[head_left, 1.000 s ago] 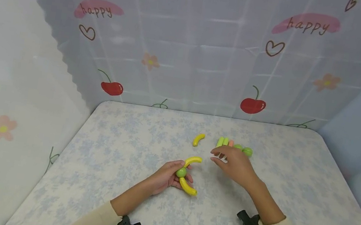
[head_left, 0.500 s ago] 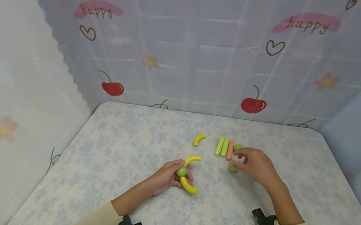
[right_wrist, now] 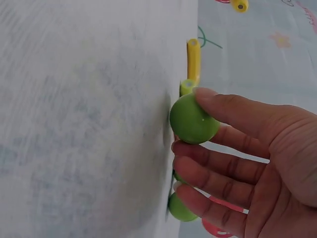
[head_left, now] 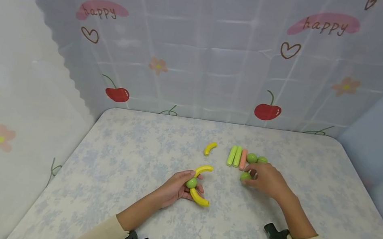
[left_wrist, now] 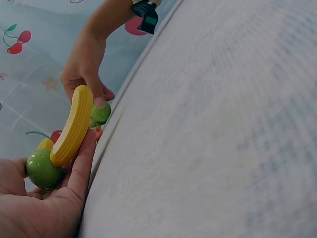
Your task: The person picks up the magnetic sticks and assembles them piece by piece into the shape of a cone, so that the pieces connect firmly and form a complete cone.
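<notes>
My left hand (head_left: 176, 187) holds a green ball (left_wrist: 44, 168) that has two yellow curved sticks joined to it, one (head_left: 199, 198) pointing toward me and the other (head_left: 204, 170) away. The thumb and fingers lie around the ball. To the right, my right hand (head_left: 267, 180) pinches another green ball (right_wrist: 194, 119) between thumb and index finger, low over the table or touching it; I cannot tell which. The other right fingers are extended below that ball in the right wrist view.
Behind the hands lie a loose yellow curved stick (head_left: 210, 149), two light green sticks (head_left: 234, 156) and an orange stick (head_left: 243, 159) side by side. Two more green balls (head_left: 252, 158) sit to their right. A patterned cloth covers the table (head_left: 128, 147), with a curtain behind.
My right hand has moved right from over the sticks and now pinches the nearer green ball. The left hand and its joined pieces have stayed in place.
</notes>
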{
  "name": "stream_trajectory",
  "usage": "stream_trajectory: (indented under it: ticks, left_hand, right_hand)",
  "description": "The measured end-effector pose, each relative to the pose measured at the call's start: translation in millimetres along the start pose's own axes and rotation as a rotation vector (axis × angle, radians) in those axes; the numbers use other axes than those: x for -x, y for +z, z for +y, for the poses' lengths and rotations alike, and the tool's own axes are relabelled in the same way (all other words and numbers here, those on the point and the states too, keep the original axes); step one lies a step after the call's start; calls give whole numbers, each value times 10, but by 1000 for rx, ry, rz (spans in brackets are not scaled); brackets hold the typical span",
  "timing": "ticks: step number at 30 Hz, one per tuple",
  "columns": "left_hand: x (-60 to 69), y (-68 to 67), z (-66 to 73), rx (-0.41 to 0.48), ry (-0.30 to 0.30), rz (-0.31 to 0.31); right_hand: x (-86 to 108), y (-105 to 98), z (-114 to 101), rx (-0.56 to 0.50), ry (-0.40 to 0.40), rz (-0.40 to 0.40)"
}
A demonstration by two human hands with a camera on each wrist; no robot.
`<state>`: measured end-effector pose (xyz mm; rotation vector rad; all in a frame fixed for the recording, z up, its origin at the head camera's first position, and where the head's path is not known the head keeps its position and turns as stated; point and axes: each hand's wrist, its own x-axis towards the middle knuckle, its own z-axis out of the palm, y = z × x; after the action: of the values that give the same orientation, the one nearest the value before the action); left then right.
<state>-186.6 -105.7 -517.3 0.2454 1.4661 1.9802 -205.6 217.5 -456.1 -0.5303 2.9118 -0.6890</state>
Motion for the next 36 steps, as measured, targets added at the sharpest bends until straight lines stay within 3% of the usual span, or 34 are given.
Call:
stream_trajectory:
  ticks: [6,16,24,36]
  left_hand:
    - [15,10,9,-3,8,-8]
    - [-13,22,3,-22,8,-13]
    - [-8,40,15,-58,7,-35]
    - [27,94,15,-203,-6,-11]
  right_hand:
    - [-7,26,-109,-43,-49,58]
    - [-17,227,-322,-291,-174,175]
    - [-16,359,-444,-336,-213,176]
    - [-27,420,-473,-382,-210,151]
